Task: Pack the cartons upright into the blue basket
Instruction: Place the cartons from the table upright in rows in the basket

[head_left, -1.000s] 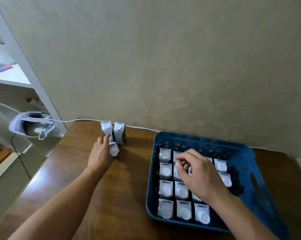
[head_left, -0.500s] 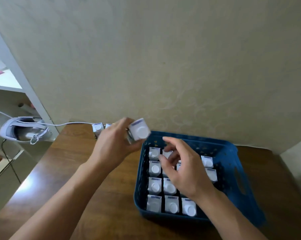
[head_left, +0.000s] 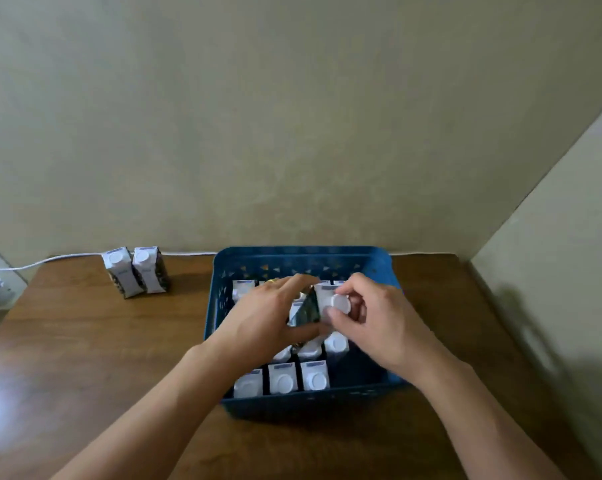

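So a second ago your left hand (head_left: 265, 317) was off by the loose cartons, and now it's over the basket (head_left: 292, 259) with one carton (head_left: 322, 304) carried in. Your right hand (head_left: 372, 323) has come up off the packed rows to meet it. Both grips are closed on that same carton, left around the body, right pinching near the cap, and it's tilted above the middle of the basket, not seated yet. That leaves two cartons (head_left: 135, 271) on the worktop (head_left: 85, 341) just left of the basket. Looks like you're nearly done, just straighten this one into a gap.
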